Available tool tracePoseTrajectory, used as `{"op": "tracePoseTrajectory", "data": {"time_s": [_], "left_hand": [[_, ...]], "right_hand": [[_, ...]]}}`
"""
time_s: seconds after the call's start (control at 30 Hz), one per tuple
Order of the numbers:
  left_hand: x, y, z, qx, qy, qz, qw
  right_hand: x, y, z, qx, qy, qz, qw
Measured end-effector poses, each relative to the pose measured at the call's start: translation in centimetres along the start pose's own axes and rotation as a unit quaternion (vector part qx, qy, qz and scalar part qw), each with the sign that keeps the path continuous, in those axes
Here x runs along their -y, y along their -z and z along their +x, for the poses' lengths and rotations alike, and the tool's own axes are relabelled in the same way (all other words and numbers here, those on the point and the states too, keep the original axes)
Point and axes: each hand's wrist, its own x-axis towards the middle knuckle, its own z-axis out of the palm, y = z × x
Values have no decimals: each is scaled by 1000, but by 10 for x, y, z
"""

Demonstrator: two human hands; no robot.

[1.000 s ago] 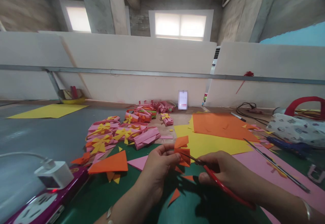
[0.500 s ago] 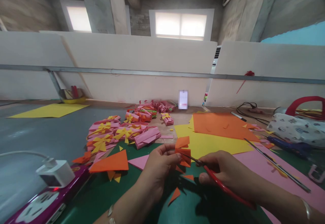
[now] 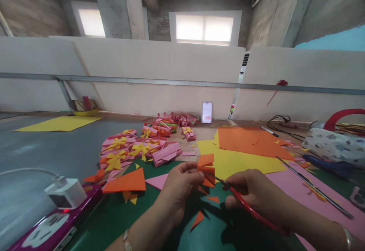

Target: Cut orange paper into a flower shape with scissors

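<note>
Pinched in the fingers of my left hand (image 3: 182,184) is a small folded orange paper piece (image 3: 205,160), with flaps standing apart. My right hand (image 3: 249,190) is closed around red-handled scissors (image 3: 248,207), whose blades point left and reach the lower part of that paper. How far the blades are apart I cannot tell. Below the hands, an orange paper scrap (image 3: 197,220) lies on the green mat (image 3: 168,236). To the left rest a larger orange paper piece (image 3: 127,181) and a pink paper triangle (image 3: 157,182).
Pink paper bundles with yellow bows (image 3: 116,154) are piled left of centre. Orange (image 3: 248,142) and yellow sheets (image 3: 239,163) lie beyond my hands. A metal ruler (image 3: 316,190) crosses pink paper at right. A purple power strip (image 3: 54,224) with a white charger (image 3: 67,193) sits front left.
The whole view has shifted slightly, so things appear a little further right. Both hands keep their hold, and the scissors stay at the orange paper.
</note>
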Motion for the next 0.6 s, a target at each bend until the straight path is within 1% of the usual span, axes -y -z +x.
{"op": "tracePoseTrajectory", "data": {"time_s": [0.17,0.27,0.43,0.6], "left_hand": [[1,1,-1,-5,2,-8,1000],[0,1,-1,-6,1,-13,1000],[1,3,1,2,-3,-9,1000],[1,1,-2,10,3,20,1000]], "right_hand": [[2,0,0,1,-11,0,1000],[1,-1,0,0,1,-3,1000],[-1,-3,1,-19,27,-52,998],[0,-7,-1,-16,36,-49,998]]}}
